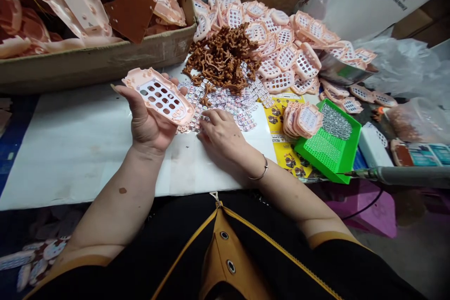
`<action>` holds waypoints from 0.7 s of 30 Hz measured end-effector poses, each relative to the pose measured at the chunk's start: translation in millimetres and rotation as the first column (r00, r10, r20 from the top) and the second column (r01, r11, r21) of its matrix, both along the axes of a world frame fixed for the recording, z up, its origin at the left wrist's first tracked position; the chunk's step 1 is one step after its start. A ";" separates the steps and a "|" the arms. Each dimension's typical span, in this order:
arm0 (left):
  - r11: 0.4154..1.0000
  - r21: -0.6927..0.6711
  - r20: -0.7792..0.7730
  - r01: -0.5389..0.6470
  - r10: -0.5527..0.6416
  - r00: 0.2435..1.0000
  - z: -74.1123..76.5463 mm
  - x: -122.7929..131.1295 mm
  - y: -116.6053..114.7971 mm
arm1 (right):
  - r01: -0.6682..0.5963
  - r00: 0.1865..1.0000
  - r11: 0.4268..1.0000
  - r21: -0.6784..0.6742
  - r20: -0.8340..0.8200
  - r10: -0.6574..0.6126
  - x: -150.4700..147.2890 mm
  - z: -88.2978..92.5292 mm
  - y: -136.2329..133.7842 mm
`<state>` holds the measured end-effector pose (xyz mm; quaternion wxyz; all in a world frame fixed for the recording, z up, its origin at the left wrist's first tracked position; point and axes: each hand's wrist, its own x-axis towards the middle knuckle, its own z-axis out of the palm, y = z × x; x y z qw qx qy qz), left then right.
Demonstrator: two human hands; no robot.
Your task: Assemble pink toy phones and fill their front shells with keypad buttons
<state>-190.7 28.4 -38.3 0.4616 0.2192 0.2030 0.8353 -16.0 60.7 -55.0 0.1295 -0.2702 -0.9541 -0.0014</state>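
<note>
A pink plastic phone-shaped shell (160, 96) with rows of button holes rests in my left hand (149, 124), its inner side turned up. My left fingers wrap behind it and the thumb stands at its left edge. Just right of the shell, my right hand (225, 136) reaches into a spread of small white printed buttons (234, 108). Its fingertips are bent down among them, and whether they pinch a button is hidden. Behind the buttons lies a heap of brown plastic parts (221, 58).
Many pink shells (286, 56) are piled at the back right. A green basket (353, 143) holds small metal screws, beside a stack of shells (302, 119). At the right edge lies an electric screwdriver (404, 174). A cardboard box (140, 54) of larger pink parts stands back left.
</note>
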 end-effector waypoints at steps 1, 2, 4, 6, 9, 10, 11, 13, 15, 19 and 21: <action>1.000 -0.004 -0.003 -0.006 0.006 1.000 -0.4 -0.3 -0.1 | -0.007 1.000 1.000 0.028 0.004 0.007 0.3 -1.3 -0.5; 1.000 -0.006 -0.009 -0.010 0.010 1.000 -0.7 -0.5 -0.2 | -0.014 1.000 0.998 0.054 -0.002 0.014 1.0 -2.9 -0.6; 1.000 -0.002 -0.020 -0.016 0.016 1.000 -1.1 -0.4 0.2 | -0.012 0.998 0.996 0.089 -0.058 0.017 3.2 -6.0 0.9; 1.000 0.001 -0.034 -0.018 0.018 0.999 -2.0 0.1 1.1 | 0.030 0.981 0.996 0.082 -0.192 -0.013 6.5 -7.8 6.1; 0.999 -0.025 -0.065 -0.025 0.023 0.998 -5.2 0.8 2.7 | 0.102 0.865 0.992 -0.080 -0.485 -0.128 12.7 -7.1 20.4; 0.999 -0.037 -0.088 -0.026 0.023 0.996 -6.6 1.1 3.0 | 0.097 0.797 0.977 -0.188 -0.574 -0.190 14.8 -6.1 25.7; 0.999 -0.046 -0.117 -0.024 0.018 0.993 -7.9 1.4 3.1 | 0.068 0.722 0.946 -0.317 -0.639 -0.265 16.6 -4.8 30.7; 0.998 -0.060 -0.181 -0.011 0.000 0.983 -9.6 2.6 2.2 | -0.035 0.581 0.821 -0.570 -0.680 -0.448 19.6 -1.6 38.1; 0.997 -0.079 -0.213 -0.001 -0.016 0.977 -9.3 4.1 0.3 | -0.144 0.480 0.665 -0.733 -0.639 -0.601 21.6 1.8 41.3; 0.991 -0.132 -0.217 0.019 -0.048 0.975 -4.6 7.0 -3.6 | -0.251 0.398 0.500 -0.829 -0.559 -0.727 26.7 7.1 38.6; 0.989 -0.146 -0.218 0.031 -0.062 0.974 -2.5 7.8 -4.2 | -0.241 0.454 0.481 -0.843 -0.536 -0.712 32.5 9.3 35.2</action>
